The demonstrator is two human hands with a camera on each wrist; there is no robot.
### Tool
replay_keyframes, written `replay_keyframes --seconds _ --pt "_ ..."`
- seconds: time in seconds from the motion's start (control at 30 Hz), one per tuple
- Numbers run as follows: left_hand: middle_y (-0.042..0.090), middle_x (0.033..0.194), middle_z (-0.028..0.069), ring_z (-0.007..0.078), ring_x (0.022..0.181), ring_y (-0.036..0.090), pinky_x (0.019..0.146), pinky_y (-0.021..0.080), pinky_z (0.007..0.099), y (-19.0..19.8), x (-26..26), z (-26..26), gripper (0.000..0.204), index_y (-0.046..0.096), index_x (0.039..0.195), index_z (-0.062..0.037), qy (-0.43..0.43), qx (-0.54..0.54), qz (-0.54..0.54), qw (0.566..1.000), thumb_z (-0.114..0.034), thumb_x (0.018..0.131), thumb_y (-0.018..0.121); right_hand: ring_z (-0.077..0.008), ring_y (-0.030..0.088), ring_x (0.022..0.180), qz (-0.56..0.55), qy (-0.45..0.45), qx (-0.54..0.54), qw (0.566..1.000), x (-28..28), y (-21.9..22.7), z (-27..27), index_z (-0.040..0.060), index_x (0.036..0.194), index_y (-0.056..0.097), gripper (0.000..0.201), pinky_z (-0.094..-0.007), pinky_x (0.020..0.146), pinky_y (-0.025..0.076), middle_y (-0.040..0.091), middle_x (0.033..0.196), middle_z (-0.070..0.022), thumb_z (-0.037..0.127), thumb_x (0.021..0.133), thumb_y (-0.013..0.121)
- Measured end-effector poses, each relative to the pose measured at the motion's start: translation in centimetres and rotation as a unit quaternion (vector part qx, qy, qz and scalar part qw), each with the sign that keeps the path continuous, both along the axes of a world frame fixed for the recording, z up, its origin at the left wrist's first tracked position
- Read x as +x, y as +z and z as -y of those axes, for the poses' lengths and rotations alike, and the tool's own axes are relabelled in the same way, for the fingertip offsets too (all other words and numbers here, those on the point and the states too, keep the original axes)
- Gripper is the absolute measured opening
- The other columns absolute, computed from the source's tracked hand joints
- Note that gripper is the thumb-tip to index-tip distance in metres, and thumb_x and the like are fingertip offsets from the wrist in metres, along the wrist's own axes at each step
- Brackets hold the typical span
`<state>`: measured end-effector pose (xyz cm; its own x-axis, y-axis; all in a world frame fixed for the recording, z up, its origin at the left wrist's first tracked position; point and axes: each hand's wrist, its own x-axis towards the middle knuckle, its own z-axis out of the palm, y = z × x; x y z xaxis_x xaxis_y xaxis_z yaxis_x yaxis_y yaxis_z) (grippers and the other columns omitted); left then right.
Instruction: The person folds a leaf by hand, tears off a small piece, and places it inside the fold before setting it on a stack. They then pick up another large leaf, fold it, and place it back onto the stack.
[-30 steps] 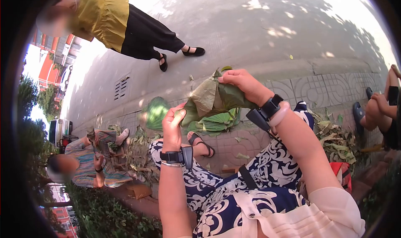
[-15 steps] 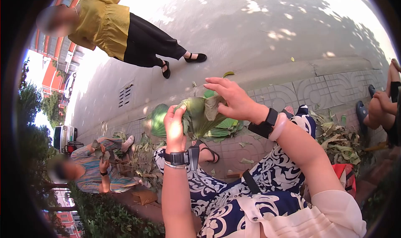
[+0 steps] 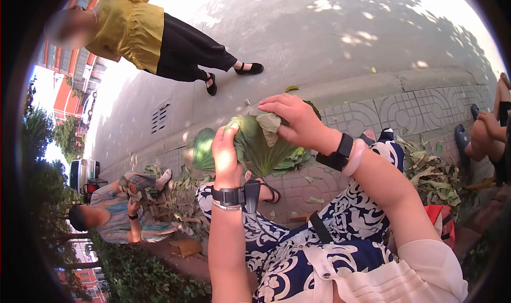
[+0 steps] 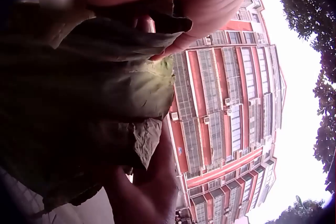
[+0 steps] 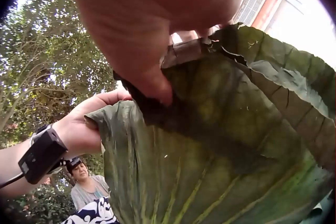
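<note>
Held up in front of the lap is a large green lotus leaf [image 3: 262, 153], its ribs fanning out and a pale, crumpled flap folded over at the upper edge. My left hand [image 3: 226, 151] pinches the leaf's left edge between thumb and fingers. On the other side, my right hand [image 3: 299, 121] grips the folded rim, thumb on the near face and fingers behind. In the right wrist view the ribbed leaf [image 5: 210, 155] spreads wide, with its far rim curling. The left wrist view shows the leaf [image 4: 110, 87] in shadow between both hands.
More green leaves [image 3: 202, 148] lie on the paving beyond the hands. Dried leaves [image 3: 431, 180] are heaped at the right, near a red bag [image 3: 446, 226]. One person [image 3: 114, 202] sits at left; another in a yellow top [image 3: 130, 31] stands on the road.
The right hand has come down and closer to the left hand. The leaf, earlier stretched with its pale side showing, now hangs spread with its green ribbed face in view.
</note>
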<state>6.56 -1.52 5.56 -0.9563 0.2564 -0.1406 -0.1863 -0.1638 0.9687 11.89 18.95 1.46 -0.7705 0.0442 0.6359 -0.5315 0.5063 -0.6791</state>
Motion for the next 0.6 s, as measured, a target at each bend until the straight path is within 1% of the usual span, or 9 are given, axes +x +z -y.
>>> replay_keyframes --seconds 0.07,0.1,0.2,0.23,0.33,0.43,0.53,0.57,0.6 --pt "0.068 0.098 0.0052 0.0139 0.086 0.065 0.080 0.052 0.0284 0.0 0.3 0.0 0.015 0.062 0.105 -0.0007 0.002 -0.006 0.004 1.000 -0.011 0.093 0.058 -0.0255 0.064 0.096 0.081 0.043 -0.120 0.989 -0.4 -0.8 -0.2 0.0031 0.115 0.065 0.038 -0.0330 0.086 0.049 0.068 0.106 -0.0108 0.003 0.077 0.063" --pt "0.067 0.098 0.0051 0.0137 0.087 0.065 0.081 0.051 0.0284 0.1 0.5 -0.1 0.016 0.062 0.105 -0.0009 -0.004 -0.008 0.011 1.000 -0.011 0.094 0.058 -0.0160 0.063 0.086 0.125 0.027 -0.220 0.967 -0.1 -0.4 0.1 -0.0008 0.107 0.069 0.022 -0.0271 0.078 0.050 0.070 0.093 -0.0071 0.007 0.090 0.057" --pt "0.067 0.097 0.0055 0.0144 0.091 0.063 0.085 0.050 0.0297 -0.3 0.8 -0.3 0.019 0.062 0.108 -0.0009 -0.032 0.019 0.017 0.999 -0.012 0.093 0.058 -0.0113 0.063 0.080 0.239 0.079 -0.385 0.888 -0.8 -0.7 -0.1 -0.0017 0.103 0.070 0.025 -0.0287 0.073 0.050 0.072 0.089 -0.0039 0.016 0.098 0.052" --pt "0.066 0.097 0.0059 0.0149 0.093 0.063 0.087 0.049 0.0305 -0.4 0.8 -0.2 0.021 0.062 0.109 -0.0008 -0.043 0.032 0.016 0.998 -0.012 0.092 0.059 -0.0088 0.062 0.083 0.245 0.115 -0.390 0.880 -0.9 -0.9 -0.2 -0.0030 0.103 0.070 0.032 -0.0286 0.074 0.051 0.070 0.094 -0.0025 0.017 0.101 0.046" --pt "0.064 0.102 0.0071 0.0174 0.099 0.060 0.093 0.046 0.0320 0.3 0.9 0.1 0.030 0.061 0.116 0.0005 -0.102 0.080 0.080 0.988 -0.013 0.089 0.060 -0.0108 0.064 0.085 0.295 0.110 -0.454 0.833 -0.2 0.3 -0.1 -0.0042 0.103 0.071 0.033 -0.0280 0.075 0.053 0.071 0.098 -0.0066 0.017 0.100 0.046" --pt "0.061 0.107 0.0075 0.0180 0.102 0.058 0.095 0.044 0.0319 1.3 1.5 -0.3 0.038 0.059 0.122 0.0010 -0.145 0.047 0.067 0.986 -0.012 0.086 0.063 -0.0124 0.066 0.087 0.341 0.117 -0.513 0.779 0.3 1.6 -0.6 -0.0042 0.103 0.071 0.032 -0.0284 0.075 0.054 0.071 0.101 -0.0090 0.016 0.100 0.047" --pt "0.059 0.113 0.0081 0.0161 0.104 0.056 0.094 0.044 0.0300 1.5 1.9 -0.3 0.044 0.058 0.125 -0.0001 -0.178 -0.081 -0.012 0.981 -0.010 0.083 0.068 -0.0140 0.067 0.087 0.354 0.108 -0.505 0.780 -0.1 1.0 -0.6 -0.0028 0.106 0.071 0.030 -0.0287 0.074 0.055 0.071 0.101 -0.0091 0.015 0.099 0.047" --pt "0.063 0.105 0.0060 0.0115 0.096 0.058 0.086 0.046 0.0264 1.2 2.1 -0.8 0.039 0.061 0.120 -0.0014 -0.164 -0.151 -0.045 0.974 -0.008 0.083 0.072 -0.0141 0.067 0.087 0.355 0.117 -0.506 0.777 -0.1 0.8 -0.6 -0.0027 0.106 0.071 0.031 -0.0295 0.074 0.055 0.071 0.101 -0.0085 0.016 0.098 0.048" --pt "0.064 0.102 0.0045 0.0104 0.093 0.059 0.084 0.046 0.0254 1.1 2.1 -1.0 0.036 0.063 0.117 -0.0015 -0.157 -0.172 -0.033 0.972 -0.008 0.083 0.073 -0.0141 0.067 0.087 0.357 0.127 -0.506 0.774 -0.1 0.6 -0.5 -0.0027 0.106 0.070 0.031 -0.0302 0.074 0.055 0.071 0.101 -0.0079 0.017 0.098 0.048"
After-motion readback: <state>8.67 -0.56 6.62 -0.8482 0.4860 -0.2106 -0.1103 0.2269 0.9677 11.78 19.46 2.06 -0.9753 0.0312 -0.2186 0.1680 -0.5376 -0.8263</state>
